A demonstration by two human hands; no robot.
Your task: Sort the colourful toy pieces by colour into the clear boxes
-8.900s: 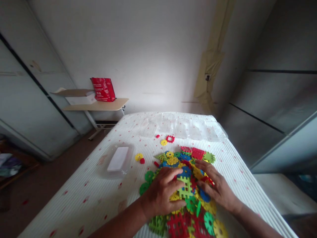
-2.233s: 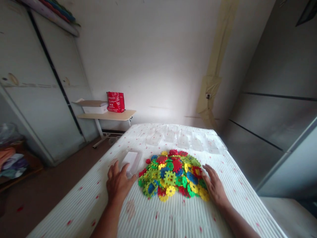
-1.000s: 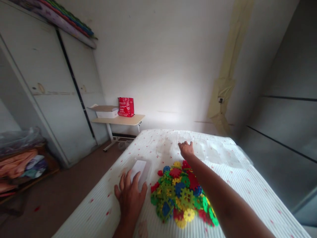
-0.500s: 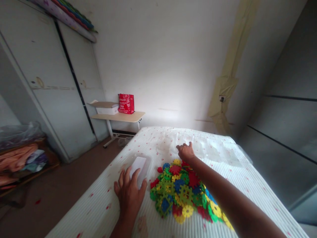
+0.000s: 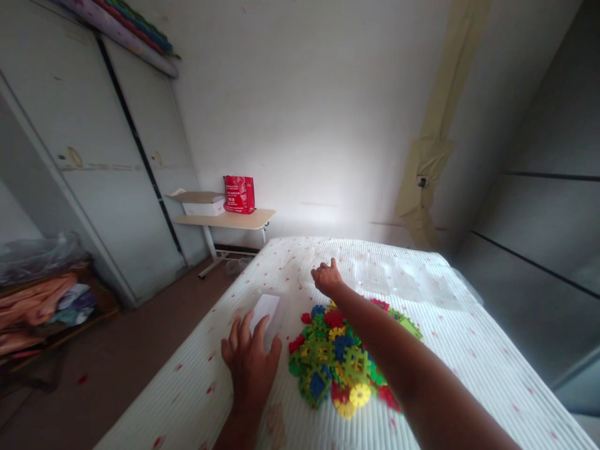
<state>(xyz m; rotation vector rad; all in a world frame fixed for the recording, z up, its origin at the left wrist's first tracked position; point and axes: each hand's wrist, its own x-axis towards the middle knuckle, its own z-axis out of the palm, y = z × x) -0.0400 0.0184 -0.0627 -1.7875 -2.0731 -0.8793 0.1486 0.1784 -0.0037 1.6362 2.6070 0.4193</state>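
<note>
A heap of red, yellow, green and blue interlocking plastic pieces (image 5: pixel 338 361) lies on the white ribbed bed cover (image 5: pixel 459 350). My left hand (image 5: pixel 252 364) rests flat on the cover left of the heap, fingers apart, its fingertips at the near edge of a clear lid with a white label (image 5: pixel 267 310). My right arm crosses over the heap. My right hand (image 5: pixel 327 277) is stretched to the far side, fingers curled in a pinch at the edge of a clear plastic tray (image 5: pixel 309 276). Whether it grips the tray is unclear.
More clear plastic containers (image 5: pixel 403 281) lie along the bed's far end. A small table (image 5: pixel 225 220) with a red bag (image 5: pixel 239 194) and a white box stands by the wall. Wardrobe doors are on the left, a clothes pile (image 5: pixel 42 294) low left.
The scattered pieces were gathered into one heap. My right hand left the heap's right side, reached across to the clear trays and has shifted left. My left hand stayed by the lid.
</note>
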